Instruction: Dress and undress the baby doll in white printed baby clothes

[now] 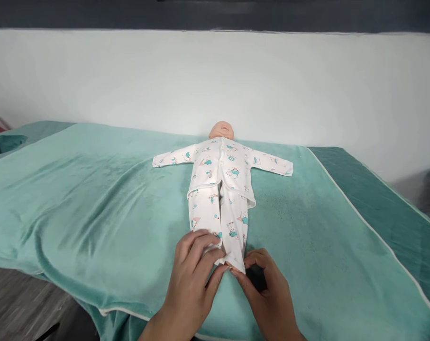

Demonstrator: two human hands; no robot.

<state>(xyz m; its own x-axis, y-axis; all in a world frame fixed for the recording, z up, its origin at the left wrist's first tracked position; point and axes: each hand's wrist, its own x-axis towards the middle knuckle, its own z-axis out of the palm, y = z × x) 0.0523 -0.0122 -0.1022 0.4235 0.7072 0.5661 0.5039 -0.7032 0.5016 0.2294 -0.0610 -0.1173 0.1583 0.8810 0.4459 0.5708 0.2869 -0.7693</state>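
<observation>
A baby doll [221, 130] lies on its back, arms stretched out sideways, its head toward the wall. It wears a white printed baby jacket [209, 163] and matching white baby pants [233, 213]. At the cuff of the pant leg on the right, my left hand [191, 279] pinches one side of the hem between thumb and fingers. My right hand [268, 289] grips the other side of that same hem. A bit of the doll's foot seems to show at the cuff opening. The cuff of the other pant leg is hidden behind my left hand.
A green plush blanket [104, 213] with pale piping covers the table, wrinkled on the left. Darker green cloth [388, 208] lies beneath it on the right. Behind stands a white wall [129, 80]. Grey wood-look floor [19, 303] shows at lower left.
</observation>
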